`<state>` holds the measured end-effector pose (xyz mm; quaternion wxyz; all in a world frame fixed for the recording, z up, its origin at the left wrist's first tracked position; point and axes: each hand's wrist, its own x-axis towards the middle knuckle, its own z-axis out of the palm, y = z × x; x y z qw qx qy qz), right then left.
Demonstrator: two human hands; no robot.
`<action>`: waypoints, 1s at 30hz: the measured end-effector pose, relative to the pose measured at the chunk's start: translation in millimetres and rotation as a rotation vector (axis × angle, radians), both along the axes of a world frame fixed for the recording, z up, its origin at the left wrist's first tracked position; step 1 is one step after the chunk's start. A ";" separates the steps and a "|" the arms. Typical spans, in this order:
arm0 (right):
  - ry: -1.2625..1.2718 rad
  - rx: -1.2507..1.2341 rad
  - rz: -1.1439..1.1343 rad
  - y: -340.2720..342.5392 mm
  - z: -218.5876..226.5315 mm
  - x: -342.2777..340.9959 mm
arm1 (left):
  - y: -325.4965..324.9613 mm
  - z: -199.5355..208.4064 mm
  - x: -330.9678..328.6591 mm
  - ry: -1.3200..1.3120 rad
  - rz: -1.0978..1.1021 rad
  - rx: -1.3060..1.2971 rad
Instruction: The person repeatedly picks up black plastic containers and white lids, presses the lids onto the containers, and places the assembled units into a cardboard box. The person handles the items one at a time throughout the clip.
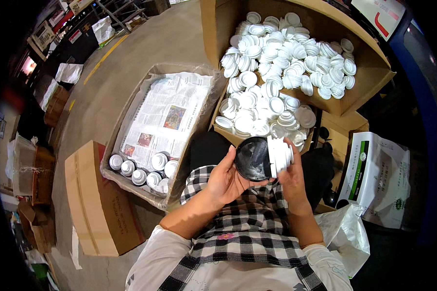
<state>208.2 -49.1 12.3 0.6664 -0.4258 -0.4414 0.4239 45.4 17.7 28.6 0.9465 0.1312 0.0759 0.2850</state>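
In front of my lap, my left hand (224, 178) is closed round a black round cup-like part (252, 159), its glossy hollow side facing up. My right hand (292, 175) grips a white ribbed plastic lid piece (279, 156) that stands on edge against the black part's right side. The fingers partly hide where the two meet, so I cannot tell whether they are joined. Just beyond my hands, a heap of white plastic lids (277, 105) fills the near end of a cardboard box. More white lids (286, 53) lie piled in the big box behind.
To the left stands a plastic-lined crate (109, 155) with newspaper (167, 104) inside and several white-capped pieces (139, 176) at its near end. A closed carton (94, 203) leans beside it. At right are a white printed box (381, 179) and a clear plastic bag (347, 233).
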 end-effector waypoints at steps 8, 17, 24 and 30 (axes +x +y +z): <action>-0.435 0.155 -0.245 -3.6 15.8 -6.4 | -5.9 4.7 2.6 0.061 0.064 0.046; -0.691 0.209 -0.358 -0.7 16.8 -14.1 | -16.6 14.3 6.0 0.112 0.195 0.272; -0.663 0.178 -0.370 -1.6 16.4 -16.6 | -22.0 19.5 9.5 0.163 0.212 0.357; -0.643 0.173 -0.359 -0.4 13.4 -16.5 | -22.4 17.1 9.5 0.165 0.202 0.382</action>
